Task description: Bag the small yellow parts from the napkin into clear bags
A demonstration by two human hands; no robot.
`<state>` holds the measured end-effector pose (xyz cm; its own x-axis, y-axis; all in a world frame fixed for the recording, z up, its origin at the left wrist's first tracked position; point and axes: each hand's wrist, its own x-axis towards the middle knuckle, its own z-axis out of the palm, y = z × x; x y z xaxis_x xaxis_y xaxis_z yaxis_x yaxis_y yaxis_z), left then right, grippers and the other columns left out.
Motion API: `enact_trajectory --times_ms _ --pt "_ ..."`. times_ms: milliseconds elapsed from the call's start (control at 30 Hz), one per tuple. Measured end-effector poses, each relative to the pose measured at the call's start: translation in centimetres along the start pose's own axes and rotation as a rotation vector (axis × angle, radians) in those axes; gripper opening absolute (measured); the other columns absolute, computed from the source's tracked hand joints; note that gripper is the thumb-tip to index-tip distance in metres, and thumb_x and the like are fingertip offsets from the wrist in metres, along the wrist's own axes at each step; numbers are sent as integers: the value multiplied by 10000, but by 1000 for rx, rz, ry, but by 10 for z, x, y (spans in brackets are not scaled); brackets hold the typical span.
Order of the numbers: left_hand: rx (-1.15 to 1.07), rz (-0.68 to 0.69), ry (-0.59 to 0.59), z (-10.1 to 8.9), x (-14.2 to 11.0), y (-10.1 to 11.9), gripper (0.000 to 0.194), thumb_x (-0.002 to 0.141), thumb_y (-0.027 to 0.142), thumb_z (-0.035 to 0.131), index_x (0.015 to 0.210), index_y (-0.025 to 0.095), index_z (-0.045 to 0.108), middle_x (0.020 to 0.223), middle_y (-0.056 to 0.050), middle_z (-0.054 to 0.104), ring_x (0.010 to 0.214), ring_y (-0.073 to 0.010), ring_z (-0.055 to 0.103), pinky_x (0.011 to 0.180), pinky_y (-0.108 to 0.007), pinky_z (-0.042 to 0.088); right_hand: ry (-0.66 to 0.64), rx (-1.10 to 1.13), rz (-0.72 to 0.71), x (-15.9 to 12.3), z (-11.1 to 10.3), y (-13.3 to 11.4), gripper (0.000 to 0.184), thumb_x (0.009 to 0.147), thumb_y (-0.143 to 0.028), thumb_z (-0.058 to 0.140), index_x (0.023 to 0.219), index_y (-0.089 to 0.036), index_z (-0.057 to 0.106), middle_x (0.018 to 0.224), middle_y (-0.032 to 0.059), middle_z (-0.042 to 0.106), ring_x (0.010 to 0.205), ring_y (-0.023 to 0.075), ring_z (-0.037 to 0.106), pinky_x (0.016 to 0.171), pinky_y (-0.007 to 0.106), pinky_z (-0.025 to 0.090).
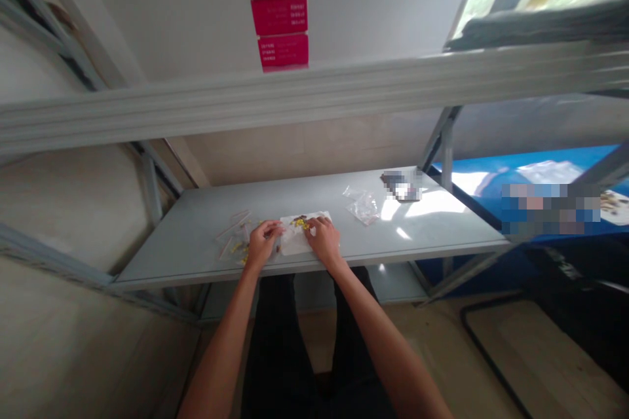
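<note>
Two hands (263, 242), three pink labels (280, 14)

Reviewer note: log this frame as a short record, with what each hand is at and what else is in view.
View: head camera, looking down at a grey metal shelf
Left: the left hand is at the left edge of a white paper sheet; any grip is unclear
Right: the right hand rests on the sheet beside small yellow pieces
Nearby: a clear plastic bag; thin clear strips
Rest: a pixelated object; pink labels on the wall; a blue surface
</note>
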<state>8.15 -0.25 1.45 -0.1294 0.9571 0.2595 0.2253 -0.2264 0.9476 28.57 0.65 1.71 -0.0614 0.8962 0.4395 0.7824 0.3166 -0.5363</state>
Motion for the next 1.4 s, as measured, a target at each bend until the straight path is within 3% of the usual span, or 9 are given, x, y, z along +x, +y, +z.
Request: enact_trajectory --times_ms 167,500,667,867,967,1100,1267,1400 --pt "61 11 -24 1 -2 6 375 792 474 737 998 162 720 1011 -120 779 928 -246 742 860 -353 571 -102 -129 -96 1 -2 -4 246 983 -189 528 1004 -239 769 995 103 725 1010 259 590 813 333 469" --pt "140 49 -43 2 -1 4 298 796 416 725 972 176 736 1005 -93 782 916 -239 735 843 -346 570 -187 -149 -29 2 -5 -8 277 1031 -240 487 1161 -223 731 1151 117 645 1127 242 549 881 312 462" --pt "147 60 -53 2 -2 3 282 796 413 734 961 184 741 1002 -90 783 924 -245 735 852 -352 566 -182 -131 -39 3 -2 -5 279 1040 -218 461 1147 -198 718 1131 133 638 1110 257 549 879 333 461" --pt "143 51 -90 2 -1 3 288 789 397 755 983 184 745 977 -95 787 905 -250 741 839 -357 564 -73 226 -200 4 3 3 152 990 -212 582 999 -206 734 1046 84 686 1036 215 610 920 330 477" --pt "134 54 -115 2 -1 3 297 770 405 781 965 184 747 949 -91 788 871 -246 742 820 -349 561 -135 387 -310 5 5 4 117 967 -215 632 970 -207 749 1037 71 702 1009 196 640 919 326 496" --pt "106 54 -106 1 -1 2 275 766 414 789 920 189 747 932 -78 784 875 -235 738 835 -335 550 -213 432 -430 7 5 3 151 965 -201 631 1003 -214 776 1032 72 723 1019 195 645 944 336 497" --pt "86 50 -8 -1 -1 2 314 790 457 752 942 181 749 925 -82 773 859 -226 712 812 -327 540 35 254 -171 5 4 6 218 969 -171 584 1065 -217 774 1036 85 715 1011 221 614 936 353 486" --pt "104 48 34 -3 0 1 362 800 476 731 997 173 758 921 -81 767 844 -221 695 810 -327 529 -44 13 -146 2 4 6 140 930 -213 653 952 -227 791 1001 100 717 987 268 571 920 381 464"
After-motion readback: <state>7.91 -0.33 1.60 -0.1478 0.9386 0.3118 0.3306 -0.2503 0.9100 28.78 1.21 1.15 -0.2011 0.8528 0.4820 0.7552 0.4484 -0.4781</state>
